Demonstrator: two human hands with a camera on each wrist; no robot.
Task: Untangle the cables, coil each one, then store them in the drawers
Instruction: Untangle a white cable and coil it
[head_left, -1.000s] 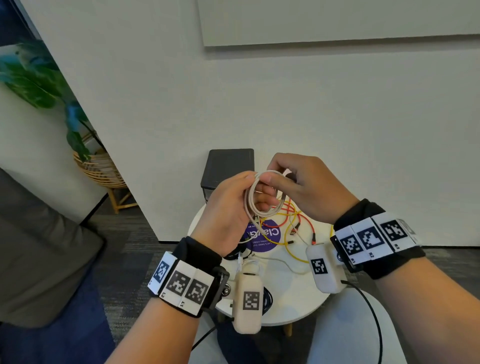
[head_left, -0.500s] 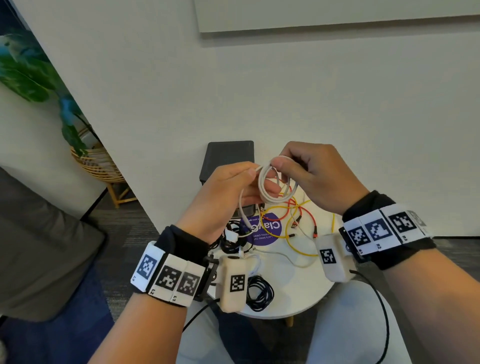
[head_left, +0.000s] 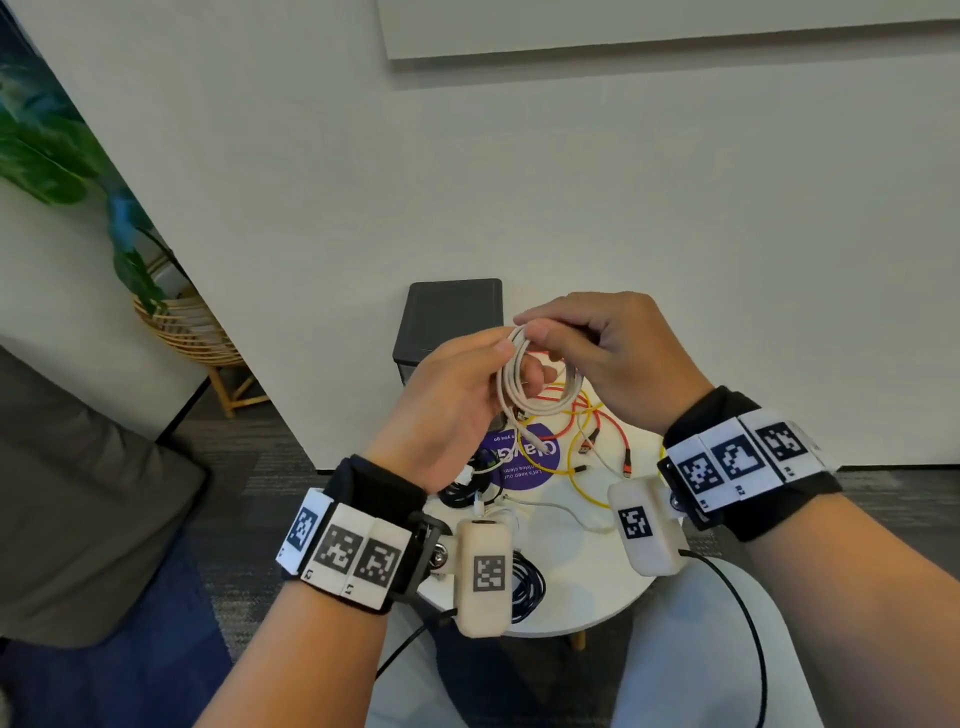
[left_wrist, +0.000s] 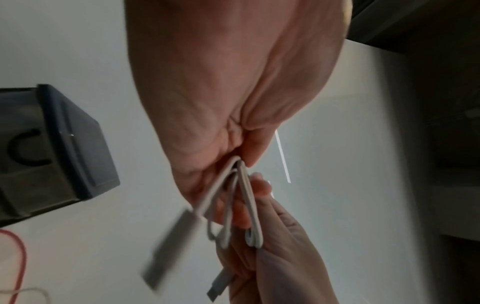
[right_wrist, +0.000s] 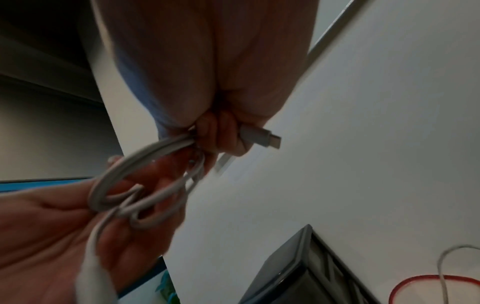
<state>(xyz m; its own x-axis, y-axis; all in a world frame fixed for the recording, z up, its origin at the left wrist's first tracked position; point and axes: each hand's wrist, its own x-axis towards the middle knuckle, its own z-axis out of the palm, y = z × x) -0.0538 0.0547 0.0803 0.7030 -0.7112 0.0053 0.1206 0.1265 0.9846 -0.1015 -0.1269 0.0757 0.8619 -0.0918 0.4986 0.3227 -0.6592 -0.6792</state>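
Note:
Both hands hold a white cable coil (head_left: 524, 387) up above the round white table (head_left: 582, 582). My left hand (head_left: 457, 405) pinches its left side, with fingers inside the loops (left_wrist: 241, 205). My right hand (head_left: 602, 353) grips the top of the coil (right_wrist: 135, 185), and one plug (right_wrist: 259, 138) sticks out past its curled fingers. The other plug (left_wrist: 171, 248) dangles blurred under the left hand. Red (head_left: 597, 421), yellow (head_left: 576, 467), black (head_left: 462, 491) and thin white (head_left: 566, 512) cables lie tangled on the table. The dark drawer unit (head_left: 452, 317) stands at the table's back.
A purple round sticker (head_left: 524, 460) lies under the tangle. A coiled dark cable (head_left: 527, 587) rests near the table's front edge. A plant in a wicker basket (head_left: 182, 327) stands at the left by the white wall (head_left: 675, 208). A grey cushion (head_left: 78, 493) fills the left foreground.
The white coil has been turned between the hands and its loose tail has shortened. Both hands stay together above the table, having risen and then come back down slightly.

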